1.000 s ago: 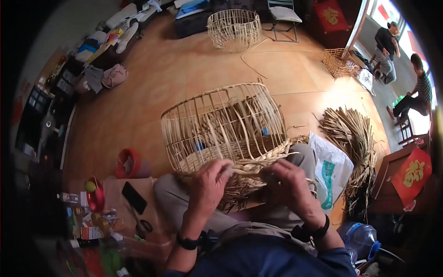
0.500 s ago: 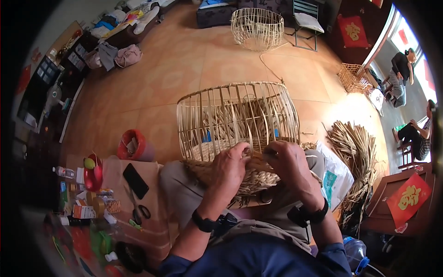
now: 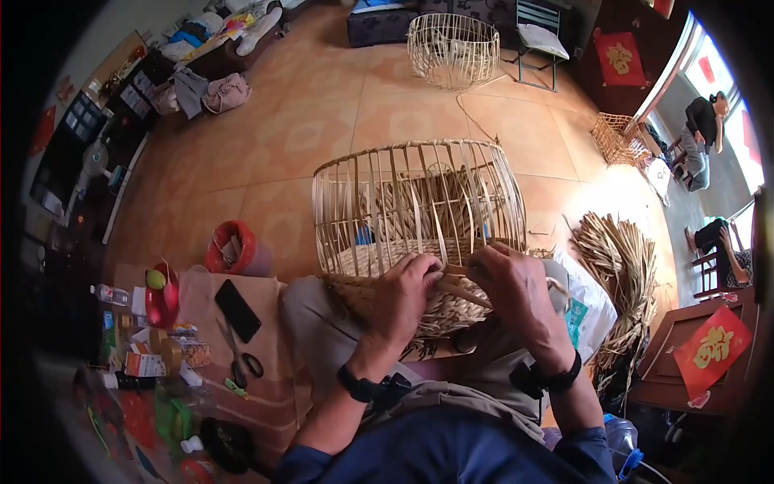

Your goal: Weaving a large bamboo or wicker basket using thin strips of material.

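A half-woven basket (image 3: 359,297) leans across my lap, its upright stakes bare toward the far rim and its near part woven in thick plaited straw. At the edge of the weave my left hand (image 3: 401,297) is closed in a pinch on a flat straw strand (image 3: 463,289). Just to its right, my right hand (image 3: 509,284) also pinches the strand, fingers bent against the stakes. My fingertips are partly hidden behind the knuckles. Loose dry straw shows through the bars inside or behind the basket.
A straw bundle (image 3: 617,278) lies right, beside a white plastic bag (image 3: 591,310). On the left a cloth-covered table (image 3: 270,355) holds a phone (image 3: 237,310), scissors (image 3: 239,355) and jars. A red bin (image 3: 234,248) stands beyond. Another basket frame (image 3: 453,52) sits far off. Two people are at right.
My right hand has shifted slightly right and lower, and the strand between my hands shows more plainly. The seated person at the right edge has leaned lower.
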